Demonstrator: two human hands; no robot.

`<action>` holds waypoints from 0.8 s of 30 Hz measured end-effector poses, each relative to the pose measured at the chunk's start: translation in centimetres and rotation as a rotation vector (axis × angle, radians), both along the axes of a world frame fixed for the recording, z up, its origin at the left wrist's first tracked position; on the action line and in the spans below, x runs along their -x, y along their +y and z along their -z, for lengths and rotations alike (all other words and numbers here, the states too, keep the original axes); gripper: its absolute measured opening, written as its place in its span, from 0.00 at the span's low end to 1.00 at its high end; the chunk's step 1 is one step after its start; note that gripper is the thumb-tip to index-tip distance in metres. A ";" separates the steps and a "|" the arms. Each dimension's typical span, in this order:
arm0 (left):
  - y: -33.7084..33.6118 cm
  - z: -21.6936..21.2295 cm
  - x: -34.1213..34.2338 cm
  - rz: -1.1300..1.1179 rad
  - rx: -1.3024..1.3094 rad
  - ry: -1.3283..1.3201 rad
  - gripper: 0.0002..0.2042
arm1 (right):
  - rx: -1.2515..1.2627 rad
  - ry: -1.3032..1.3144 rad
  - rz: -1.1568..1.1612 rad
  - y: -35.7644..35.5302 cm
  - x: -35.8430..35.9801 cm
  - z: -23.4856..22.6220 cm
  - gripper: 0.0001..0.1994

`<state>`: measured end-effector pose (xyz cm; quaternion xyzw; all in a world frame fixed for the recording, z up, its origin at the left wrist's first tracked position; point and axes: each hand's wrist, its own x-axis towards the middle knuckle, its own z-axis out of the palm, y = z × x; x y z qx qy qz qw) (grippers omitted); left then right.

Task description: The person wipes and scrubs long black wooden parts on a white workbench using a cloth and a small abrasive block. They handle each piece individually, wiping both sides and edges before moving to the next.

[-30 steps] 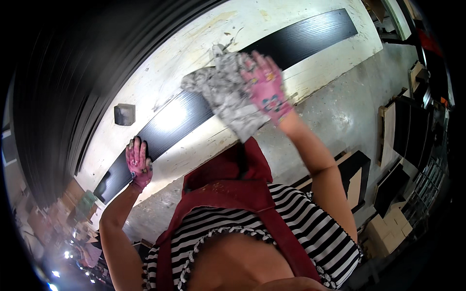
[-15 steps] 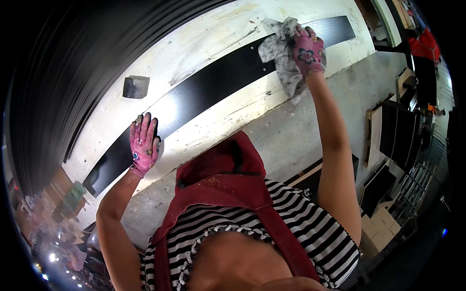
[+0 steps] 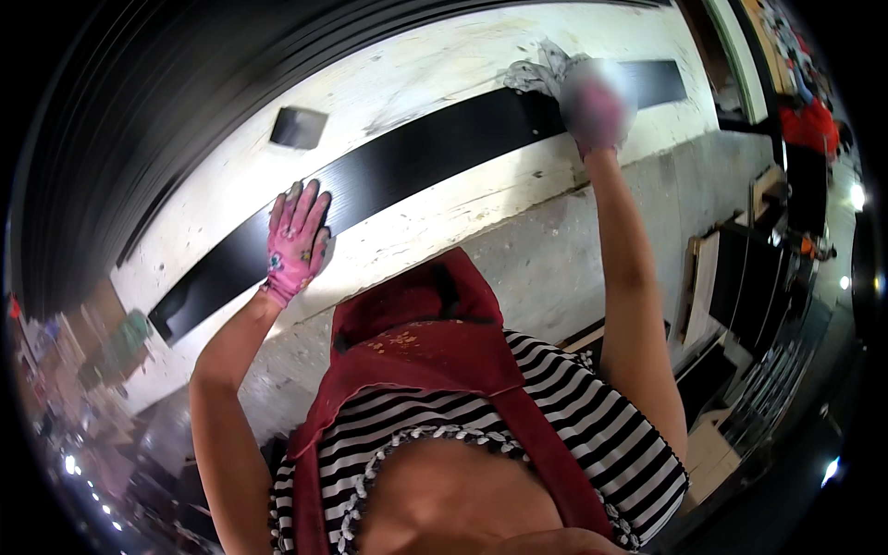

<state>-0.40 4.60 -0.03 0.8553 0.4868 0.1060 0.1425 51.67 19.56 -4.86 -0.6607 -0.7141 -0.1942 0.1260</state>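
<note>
A black board (image 3: 425,148) on the bench (image 3: 388,74) is being touched by the flat, empty left hand (image 3: 297,242). On it, a grey cloth (image 3: 538,76) is being touched by the right hand (image 3: 598,111), its grip too blurred to tell.

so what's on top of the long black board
The pink-gloved left hand and a crumpled grey cloth at the blurred right hand. The board directly beneath them is covered and can't be seen.

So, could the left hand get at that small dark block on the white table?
Probably yes: the left hand, resting palm down on the black board, looks otherwise free, and the dark block lies just beyond it with no obstacle visible between.
</note>
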 end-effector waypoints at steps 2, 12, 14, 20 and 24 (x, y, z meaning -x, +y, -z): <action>0.4 0.0 -0.1 0.015 0.007 -0.050 0.27 | 0.193 0.092 0.070 -0.9 4.6 -1.0 0.13; -1.4 1.0 0.8 -0.434 0.070 -0.779 0.28 | 0.519 0.363 -0.831 -14.1 34.8 -3.8 0.19; -2.6 -0.5 -2.5 -0.746 0.229 -1.253 0.28 | 0.467 0.469 -0.949 -12.7 34.3 -2.0 0.18; -0.5 1.1 -10.9 -0.521 -0.068 -0.553 0.31 | 0.518 1.385 -0.763 -8.2 23.5 -3.3 0.40; -0.5 4.7 -11.6 -0.368 -0.148 -0.392 0.27 | 0.193 0.698 -0.330 -4.4 19.8 -0.6 0.32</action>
